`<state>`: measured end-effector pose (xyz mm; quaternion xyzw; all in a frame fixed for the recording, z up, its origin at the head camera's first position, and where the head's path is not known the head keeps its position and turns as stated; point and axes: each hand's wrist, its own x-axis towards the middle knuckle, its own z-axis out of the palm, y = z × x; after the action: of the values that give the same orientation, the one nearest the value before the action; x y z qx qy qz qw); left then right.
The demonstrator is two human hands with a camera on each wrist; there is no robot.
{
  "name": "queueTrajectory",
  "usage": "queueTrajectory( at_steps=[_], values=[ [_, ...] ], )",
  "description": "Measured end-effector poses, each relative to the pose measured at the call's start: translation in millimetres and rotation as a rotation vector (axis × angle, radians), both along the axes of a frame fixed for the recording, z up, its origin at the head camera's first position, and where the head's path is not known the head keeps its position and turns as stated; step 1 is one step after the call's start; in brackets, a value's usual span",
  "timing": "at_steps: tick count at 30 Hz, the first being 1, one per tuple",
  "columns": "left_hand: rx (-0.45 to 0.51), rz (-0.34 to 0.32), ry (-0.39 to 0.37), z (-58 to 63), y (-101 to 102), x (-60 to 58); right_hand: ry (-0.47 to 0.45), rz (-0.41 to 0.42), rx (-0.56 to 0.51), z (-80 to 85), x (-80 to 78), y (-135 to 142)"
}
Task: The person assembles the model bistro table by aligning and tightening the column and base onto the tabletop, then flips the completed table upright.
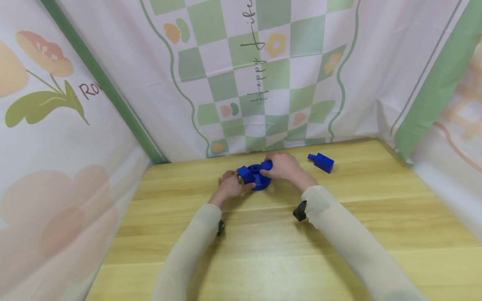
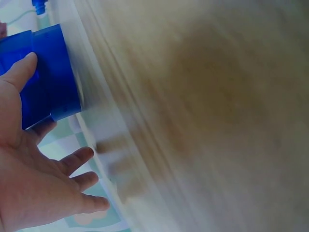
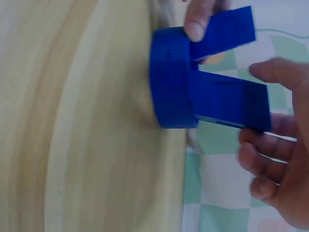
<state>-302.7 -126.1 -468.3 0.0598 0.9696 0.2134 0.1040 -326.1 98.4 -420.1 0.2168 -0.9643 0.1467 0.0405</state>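
A round blue base (image 1: 260,182) with a raised ring in its middle sits on the table. Two blue rectangular blocks stand up from it: the left block (image 1: 246,174) and the right block (image 3: 231,99). My left hand (image 1: 229,186) pinches the base beside the left block, thumb in front and index finger behind; its other fingers (image 2: 87,181) spread free. Round the upper end of the right block curl the fingers of my right hand (image 1: 284,166), while its thumb (image 3: 275,72) stands slightly apart from the block in the right wrist view.
Another blue block (image 1: 323,163) with a narrow neck lies on the wooden table (image 1: 263,251), right of the right hand. A patterned curtain (image 1: 260,125) hangs along the table's back edge, with more cloth at both sides. Dark devices (image 1: 300,211) show at both wrists.
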Motion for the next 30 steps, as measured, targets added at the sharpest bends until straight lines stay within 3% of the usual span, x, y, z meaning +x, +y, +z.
queueTrajectory(
  at_steps=[8, 17, 30],
  values=[
    [-0.012, 0.001, 0.002, -1.5, 0, -1.0, -0.002, -0.035, 0.029, -2.3, 2.4, 4],
    [-0.007, 0.009, 0.009, 1.5, 0, 0.3, 0.026, 0.200, 0.016, 0.4, 2.5, 16],
    [0.008, 0.033, 0.002, -1.5, 2, -2.2, 0.018, 0.239, 0.050, 5.7, -1.3, 21]
  ],
)
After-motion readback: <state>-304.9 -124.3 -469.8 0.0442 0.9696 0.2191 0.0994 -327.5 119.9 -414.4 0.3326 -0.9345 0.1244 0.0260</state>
